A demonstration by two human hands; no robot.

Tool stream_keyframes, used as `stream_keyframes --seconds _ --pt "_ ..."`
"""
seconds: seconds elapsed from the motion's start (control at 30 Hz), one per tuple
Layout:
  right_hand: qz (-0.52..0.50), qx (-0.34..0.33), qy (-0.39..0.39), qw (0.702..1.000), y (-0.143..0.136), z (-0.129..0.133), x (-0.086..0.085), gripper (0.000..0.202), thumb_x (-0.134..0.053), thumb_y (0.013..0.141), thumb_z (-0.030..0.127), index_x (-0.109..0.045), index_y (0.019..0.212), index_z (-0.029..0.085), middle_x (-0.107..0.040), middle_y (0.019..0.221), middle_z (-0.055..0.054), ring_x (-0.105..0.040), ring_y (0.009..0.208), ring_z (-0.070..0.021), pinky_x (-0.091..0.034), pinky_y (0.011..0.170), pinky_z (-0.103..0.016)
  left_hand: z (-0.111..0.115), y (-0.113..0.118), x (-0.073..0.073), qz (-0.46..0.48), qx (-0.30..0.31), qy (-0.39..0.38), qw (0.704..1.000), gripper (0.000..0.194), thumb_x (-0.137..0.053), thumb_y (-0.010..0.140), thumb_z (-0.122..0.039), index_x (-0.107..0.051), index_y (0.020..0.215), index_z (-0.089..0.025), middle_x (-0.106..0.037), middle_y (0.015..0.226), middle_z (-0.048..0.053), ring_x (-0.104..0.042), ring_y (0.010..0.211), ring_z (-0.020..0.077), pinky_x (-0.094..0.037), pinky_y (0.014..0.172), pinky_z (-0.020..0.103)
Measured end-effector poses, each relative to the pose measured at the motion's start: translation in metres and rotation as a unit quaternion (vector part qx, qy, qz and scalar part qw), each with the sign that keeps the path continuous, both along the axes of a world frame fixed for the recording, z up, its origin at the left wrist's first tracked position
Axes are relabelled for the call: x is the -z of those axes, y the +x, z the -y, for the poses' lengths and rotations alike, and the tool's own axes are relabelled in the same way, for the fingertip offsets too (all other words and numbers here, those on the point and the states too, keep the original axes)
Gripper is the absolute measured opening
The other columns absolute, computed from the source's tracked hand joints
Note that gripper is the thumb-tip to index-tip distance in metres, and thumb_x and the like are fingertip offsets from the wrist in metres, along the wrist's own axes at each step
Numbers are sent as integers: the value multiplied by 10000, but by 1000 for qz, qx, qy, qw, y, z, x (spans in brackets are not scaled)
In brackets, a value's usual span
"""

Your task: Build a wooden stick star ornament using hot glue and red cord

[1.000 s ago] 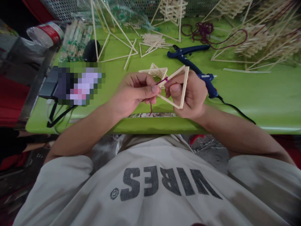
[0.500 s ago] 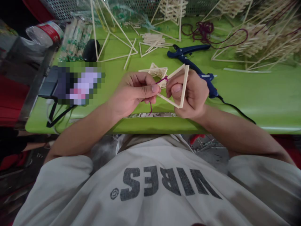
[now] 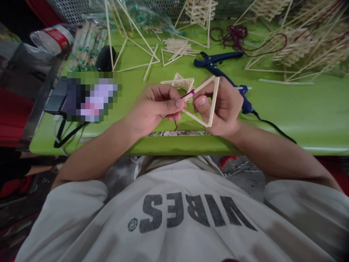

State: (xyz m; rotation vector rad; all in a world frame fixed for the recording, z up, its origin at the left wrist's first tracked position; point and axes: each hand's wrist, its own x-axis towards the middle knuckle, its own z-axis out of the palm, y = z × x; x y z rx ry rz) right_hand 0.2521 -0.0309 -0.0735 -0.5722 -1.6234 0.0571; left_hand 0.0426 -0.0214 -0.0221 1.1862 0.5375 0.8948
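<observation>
My left hand [image 3: 160, 107] pinches a corner of a triangular frame of thin wooden sticks [image 3: 215, 103], together with a purple string [image 3: 187, 95]. The string is looped round one side of the frame, and its loose end hangs below my left fingers. My right hand [image 3: 222, 105] is closed at the frame's other side, thumb and forefinger together close to the purple loop; whether they hold string cannot be made out. Behind the frame, on the green table [image 3: 286, 112], sits a small star-shaped stick piece [image 3: 177, 80], partly hidden by my hands.
Blue cutters [image 3: 220, 58] and a blue glue gun [image 3: 245, 102] with a black cord lie right of my hands. Further back are a stick pile [image 3: 178, 46], a purple string tangle [image 3: 237, 36] and stick structures [image 3: 294, 54]. At left are a black box [image 3: 64, 96] and wrapped chopsticks [image 3: 88, 45].
My right thumb and fingers have shifted slightly around the purple loop, the thumb now straighter. The frame has dipped a little. My left hand keeps its pinch.
</observation>
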Motion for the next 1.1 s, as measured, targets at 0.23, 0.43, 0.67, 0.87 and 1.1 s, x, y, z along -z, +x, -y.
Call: stream_keyframes --seconds 0.23,0.43,0.67,0.87,1.1 --pt "-7 -30 -49 998 5 -8 12 467 -648 1207 803 -718 1198 341 -707 939 14 -575 599 -135 -543 554 -338 -2 -1 3 14 33 1 999 484 -1173 801 -575 -863 754 -207 -748 645 14 -701 536 116 -461 491 222" --pt "-12 -45 9 999 3 -13 6 357 -694 1203 665 -741 1168 313 -683 871 18 -570 618 -144 -485 537 -317 0 -1 0 1 -5 -2 1000 510 -1151 816 -615 -848 736 -213 -751 653 6 -666 539 103 -416 505 231" --pt "-11 -4 -40 999 3 -6 15 352 -688 1229 685 -741 1212 337 -723 901 16 -567 591 -148 -578 577 -357 -4 -3 4 19 14 8 1000 455 -1128 864 -593 -879 789 -219 -754 684 10 -645 547 96 -407 509 252" --pt "21 -3 -55 998 9 -1 9 422 -546 1267 657 -658 1020 333 -659 789 2 -563 624 -219 -543 613 -436 -2 -1 0 18 7 5 1000 455 -1158 837 -552 -875 758 -205 -747 660 13 -670 536 92 -405 503 230" --pt "11 -27 -27 999 5 -2 2 439 -668 1207 702 -633 1003 315 -619 786 19 -553 620 -185 -422 569 -367 -2 -1 1 12 17 0 1000 472 -1171 808 -567 -866 739 -213 -751 648 12 -668 529 95 -421 504 233"
